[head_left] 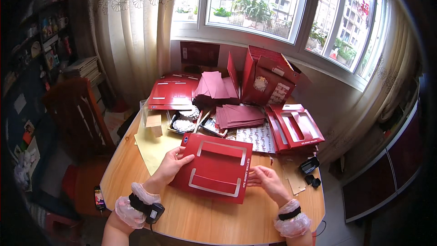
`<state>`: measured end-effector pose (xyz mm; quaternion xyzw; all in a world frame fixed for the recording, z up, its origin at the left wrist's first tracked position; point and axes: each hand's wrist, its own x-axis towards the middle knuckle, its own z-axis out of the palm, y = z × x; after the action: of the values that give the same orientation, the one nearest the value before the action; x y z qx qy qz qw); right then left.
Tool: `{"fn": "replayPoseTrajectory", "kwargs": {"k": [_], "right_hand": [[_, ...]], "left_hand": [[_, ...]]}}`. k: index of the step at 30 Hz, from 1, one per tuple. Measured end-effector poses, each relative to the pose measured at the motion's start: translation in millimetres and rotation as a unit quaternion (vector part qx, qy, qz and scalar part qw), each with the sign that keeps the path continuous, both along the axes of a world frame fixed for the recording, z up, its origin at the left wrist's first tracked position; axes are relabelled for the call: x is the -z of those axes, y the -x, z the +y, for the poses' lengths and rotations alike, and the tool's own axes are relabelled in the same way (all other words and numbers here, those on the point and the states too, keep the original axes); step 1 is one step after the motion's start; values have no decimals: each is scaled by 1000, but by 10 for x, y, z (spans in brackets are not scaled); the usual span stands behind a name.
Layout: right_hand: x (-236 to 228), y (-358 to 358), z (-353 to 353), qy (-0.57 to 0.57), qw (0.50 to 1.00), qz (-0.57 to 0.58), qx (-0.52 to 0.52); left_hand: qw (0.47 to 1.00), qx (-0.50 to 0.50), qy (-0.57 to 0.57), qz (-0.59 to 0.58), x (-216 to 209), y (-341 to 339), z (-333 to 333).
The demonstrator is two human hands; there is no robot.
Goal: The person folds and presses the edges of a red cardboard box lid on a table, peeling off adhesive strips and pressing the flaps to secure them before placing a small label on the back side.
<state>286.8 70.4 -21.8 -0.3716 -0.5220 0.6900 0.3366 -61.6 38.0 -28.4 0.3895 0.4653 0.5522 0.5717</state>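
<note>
A flat red cardboard sleeve (214, 161) with two silver-edged cutouts is tilted over the near part of the table. My left hand (173, 166) grips its left edge, thumb on top and the other fingers hidden beneath. Beside the right edge is my right hand (268, 182), fingers apart and pointing left; its fingertips come up to the edge, and I cannot tell whether they touch it. Just beyond lie a fan of dark pink envelopes (239, 116), a sheet of patterned paper (255, 139) and a black tray with white ornate cutouts (184, 124).
More red sleeves (298, 127) are stacked at the right, and flat red card (173, 91) lies at the back left. A tall red box (268, 75) stands near pink envelopes (214, 85). Yellow paper (157, 148), small black parts (311, 173) and a phone (99, 198) lie near the table's edges.
</note>
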Motion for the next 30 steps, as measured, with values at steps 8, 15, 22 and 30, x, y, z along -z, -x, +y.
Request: {"fn": "replayPoseTrajectory", "kwargs": {"k": [8,15,22,30], "right_hand": [[-58,51,-71,32,999,8,-11],[-119,5,-87,39,998,-37,-36],[-176,0,-114,27,995,-91,-20],[-51,-84,-34,0,992,-119,36]], "left_hand": [[998,-7,32,-60,120,-116,-1],[996,-14,16,-88,208,-118,19],[995,18,35,-87,130,-144,-42],[959,162,159,-171,-25,-174,-167]]}}
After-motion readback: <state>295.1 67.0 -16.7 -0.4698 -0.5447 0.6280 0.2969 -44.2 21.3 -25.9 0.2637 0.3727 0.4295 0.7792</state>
